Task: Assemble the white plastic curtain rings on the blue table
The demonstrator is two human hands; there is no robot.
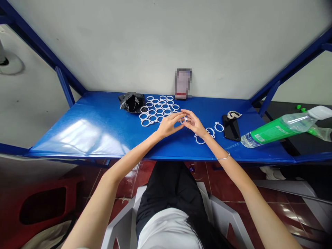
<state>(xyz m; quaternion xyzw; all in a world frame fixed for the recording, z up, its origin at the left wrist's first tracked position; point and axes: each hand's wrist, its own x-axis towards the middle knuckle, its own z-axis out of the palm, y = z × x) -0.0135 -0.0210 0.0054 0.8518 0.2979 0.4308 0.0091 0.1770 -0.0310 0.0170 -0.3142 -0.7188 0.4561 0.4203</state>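
Over the blue table, my left hand (169, 125) and my right hand (195, 123) meet with fingertips close together. Between them is a white plastic curtain ring (185, 119), partly hidden by the fingers. Both hands are closed on it. Just beyond my left hand, several white curtain rings (145, 125) lie in a flat cluster. A few more loose rings (222, 128) with small eyelets lie beside and partly behind my right wrist.
A crumpled black plastic bag (131, 102) sits left of the cluster. An upright blurred-out object (183, 84) leans on the wall. To the right are a black phone (231, 128), a pale wristband (234, 114) and a green-labelled water bottle (275, 131).
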